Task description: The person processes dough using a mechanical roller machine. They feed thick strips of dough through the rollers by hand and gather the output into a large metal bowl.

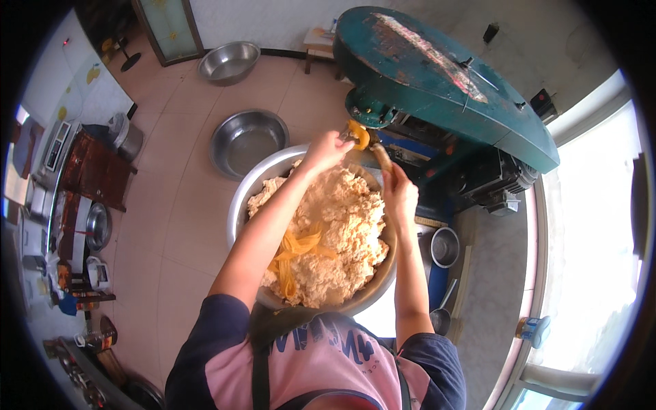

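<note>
A large metal basin [238,218] in front of me is heaped with crumbly pale dough [341,225]. Flat yellow noodle-like strips [294,246] lie on the dough's left part. Beyond the basin's far rim, my left hand [329,152] is raised with its fingers closed near a curved yellow piece [360,136] under the green machine's head [373,110]; whether the fingers grip it is unclear. My right hand [401,195] holds a short light-brown rod-like piece [382,156], maybe a wooden handle, whose far end reaches the machine.
The big green machine [435,77] overhangs at the upper right. Two metal basins [249,143] [229,62] stand on the tiled floor beyond. A small metal pot [445,247] and a pan [440,321] are at the right, a dark red cabinet [95,164] at the left.
</note>
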Action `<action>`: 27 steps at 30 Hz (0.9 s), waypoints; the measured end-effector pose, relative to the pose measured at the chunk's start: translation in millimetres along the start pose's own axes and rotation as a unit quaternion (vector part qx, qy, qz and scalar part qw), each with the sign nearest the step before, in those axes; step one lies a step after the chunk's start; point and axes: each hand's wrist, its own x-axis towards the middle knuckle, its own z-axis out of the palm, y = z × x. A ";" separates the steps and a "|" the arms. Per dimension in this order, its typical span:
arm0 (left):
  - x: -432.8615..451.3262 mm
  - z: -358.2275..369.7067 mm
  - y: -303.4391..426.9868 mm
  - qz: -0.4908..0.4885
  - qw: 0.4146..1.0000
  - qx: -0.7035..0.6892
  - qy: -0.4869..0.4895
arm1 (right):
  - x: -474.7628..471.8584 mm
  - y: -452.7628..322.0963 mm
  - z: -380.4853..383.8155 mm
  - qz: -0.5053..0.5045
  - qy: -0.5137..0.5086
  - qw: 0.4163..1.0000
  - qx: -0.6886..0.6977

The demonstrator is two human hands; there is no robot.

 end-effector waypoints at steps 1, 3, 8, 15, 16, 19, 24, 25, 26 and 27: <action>2.7 -0.9 -19.1 0.035 0.998 0.041 0.027 | 2.7 -5.7 5.2 -0.012 -0.020 1.000 -0.012; -15.7 4.0 -11.7 0.084 0.988 0.123 0.039 | 11.8 8.4 19.3 -0.008 -0.040 0.997 -0.071; -67.0 -50.4 -44.5 0.014 0.976 0.210 -0.059 | 66.8 40.6 86.4 0.020 -0.055 0.975 -0.215; -185.5 -70.5 -30.5 0.101 0.816 0.455 -0.341 | 83.4 35.1 100.4 -0.020 -0.093 0.963 -0.254; -204.0 -66.5 -41.3 0.120 0.830 0.467 -0.281 | 77.8 26.5 96.3 -0.028 -0.100 0.963 -0.248; -220.7 -59.9 -71.0 0.196 0.841 0.483 -0.142 | 58.1 -10.4 68.9 -0.019 -0.111 0.973 -0.202; -198.8 -58.4 -36.2 0.123 0.948 0.286 -0.065 | 83.4 28.3 93.8 0.009 -0.066 0.984 -0.166; -196.1 -66.0 -18.9 -0.007 0.966 0.247 -0.079 | 83.2 29.2 93.4 0.016 -0.056 0.985 -0.165; -198.1 -72.2 -5.7 0.033 0.980 0.189 -0.050 | 82.0 30.0 94.5 0.023 -0.046 0.986 -0.162; -200.4 -79.4 6.4 0.075 0.988 0.132 -0.018 | 81.9 27.7 97.2 0.029 -0.036 0.987 -0.155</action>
